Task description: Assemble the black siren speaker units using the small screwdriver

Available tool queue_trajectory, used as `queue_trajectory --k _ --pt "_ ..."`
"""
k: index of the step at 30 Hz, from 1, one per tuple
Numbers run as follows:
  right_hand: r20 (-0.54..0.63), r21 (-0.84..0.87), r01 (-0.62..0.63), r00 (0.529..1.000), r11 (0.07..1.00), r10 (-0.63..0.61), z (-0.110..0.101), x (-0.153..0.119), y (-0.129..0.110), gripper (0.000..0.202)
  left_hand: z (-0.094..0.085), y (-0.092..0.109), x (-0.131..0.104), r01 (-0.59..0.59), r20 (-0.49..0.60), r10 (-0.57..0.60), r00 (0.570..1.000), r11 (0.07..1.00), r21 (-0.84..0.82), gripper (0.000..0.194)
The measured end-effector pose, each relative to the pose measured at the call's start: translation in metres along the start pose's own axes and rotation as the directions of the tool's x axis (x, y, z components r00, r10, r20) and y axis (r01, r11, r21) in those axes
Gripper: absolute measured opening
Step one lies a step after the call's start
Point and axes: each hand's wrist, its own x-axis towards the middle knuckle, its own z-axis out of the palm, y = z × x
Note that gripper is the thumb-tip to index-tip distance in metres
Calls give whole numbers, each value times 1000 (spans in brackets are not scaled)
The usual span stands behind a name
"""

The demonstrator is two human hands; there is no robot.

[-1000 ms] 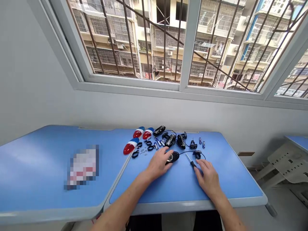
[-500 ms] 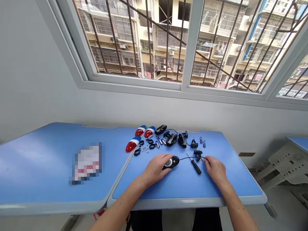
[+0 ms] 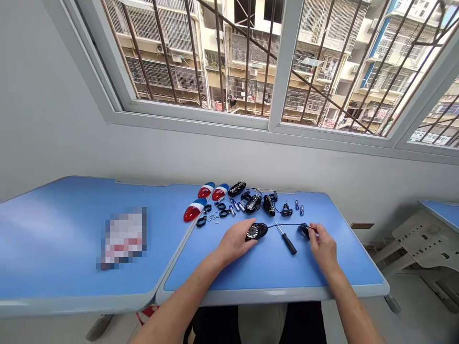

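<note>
My left hand (image 3: 238,239) is closed round the left end of a black oval light unit (image 3: 258,231), which lies on the blue table with a slotted pattern on its upper face. A thin black cable (image 3: 287,224) runs from its right end, almost straight. My right hand (image 3: 323,243) pinches that cable beside a small black clip-like part (image 3: 304,230) on the cable's end. Between the hands lies a screwdriver (image 3: 288,242) with a black handle, its tip pointing away from me.
Behind the hands are red, white and blue shells (image 3: 195,210), black ring clamps (image 3: 202,221), small screws (image 3: 213,217), batteries (image 3: 301,210) and several similar black units (image 3: 253,204). A blurred pale item (image 3: 124,237) lies on the left table (image 3: 57,224). A wall and barred window rise behind.
My right hand has drawn the cable to the right, and the small black part has slid right, away from the screwdriver. The left hand stays on the light unit. The view has shifted slightly.
</note>
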Motion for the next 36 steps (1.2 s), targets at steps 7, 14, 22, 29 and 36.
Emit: queue_trajectory --k 7,14,22,29,36 --pt "52 -249 320 947 914 -317 12 -22 12 32 -7 1 1 -23 23 24 999 999 -22 43" --pt "-10 -327 372 918 869 -397 -1 -35 12 43 3 -9 4 -92 111 91 990 996 -3 64" --pt "173 -395 254 964 883 -200 4 -57 3 31 14 -18 9 -174 56 175 983 985 -11 44" --pt "197 -360 353 933 864 -300 1 -53 -22 28 16 -18 3 -136 -76 132 988 989 -54 43" --pt "150 -293 461 887 838 -436 -9 -51 -36 30 13 -11 0 -84 -128 80 989 996 -29 38"
